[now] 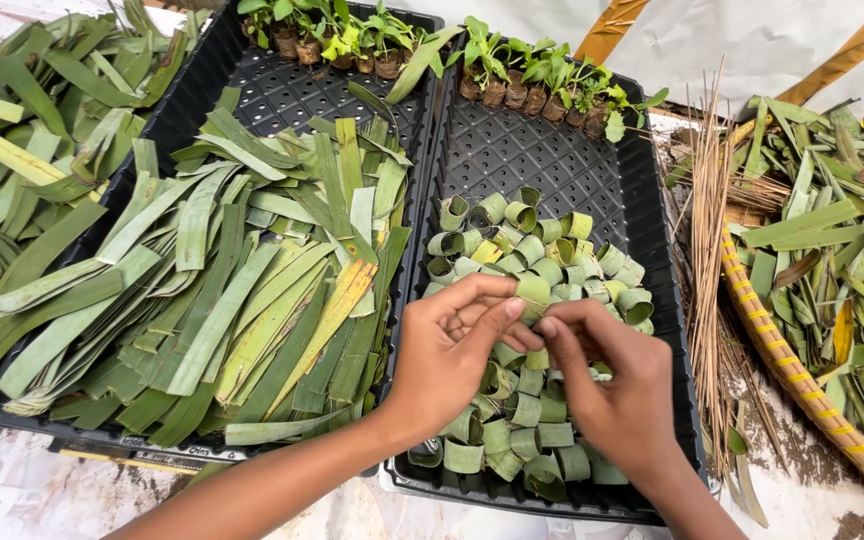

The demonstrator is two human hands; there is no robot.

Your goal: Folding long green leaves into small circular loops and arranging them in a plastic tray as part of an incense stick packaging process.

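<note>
My left hand (449, 352) and my right hand (612, 385) meet over the right black tray (652, 215), both pinching one rolled green leaf ring (532, 292) between thumbs and fingers. Under my hands lies a heap of several leaf rings (527, 420), small green cylinders rolled from strips. The left black tray (252, 95) holds a pile of flat cut leaf strips (222, 300), green and yellowish.
Small seedlings in brown plugs (542, 85) line the far ends of both trays. Loose leaves (22, 150) lie at the left. A woven basket with a yellow rim (782, 360) holds leaf scraps at the right, beside a bundle of thin dry sticks (712, 230).
</note>
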